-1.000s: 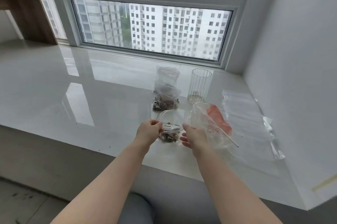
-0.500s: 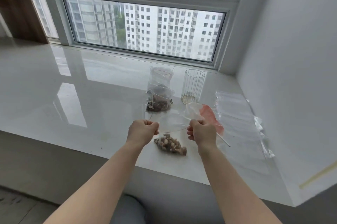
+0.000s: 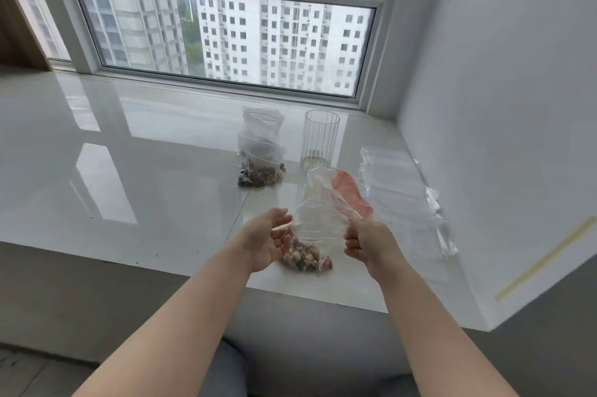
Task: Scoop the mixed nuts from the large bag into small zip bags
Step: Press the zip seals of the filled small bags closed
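A small clear zip bag [image 3: 307,259] with mixed nuts in its bottom stands on the white sill near the front edge. My right hand [image 3: 366,243] pinches the bag's top right corner by the zip line. My left hand [image 3: 266,238] hovers at the bag's left side with relaxed, spread fingers and grips nothing. Just behind, a crumpled clear bag [image 3: 318,199] rises with a red scoop [image 3: 350,196] lying against it. Further back stand several filled small bags [image 3: 261,154] of nuts, stacked together.
A clear ribbed glass [image 3: 319,141] stands behind the scoop. A flat pile of empty clear bags [image 3: 397,190] lies to the right along the white wall [image 3: 500,106]. The glossy sill [image 3: 129,170] stretches left; the window runs along its back.
Both hands were pinching the small bag's top edge and pulling it taut. Now my left hand has let go and opened, while my right hand still holds the right corner.
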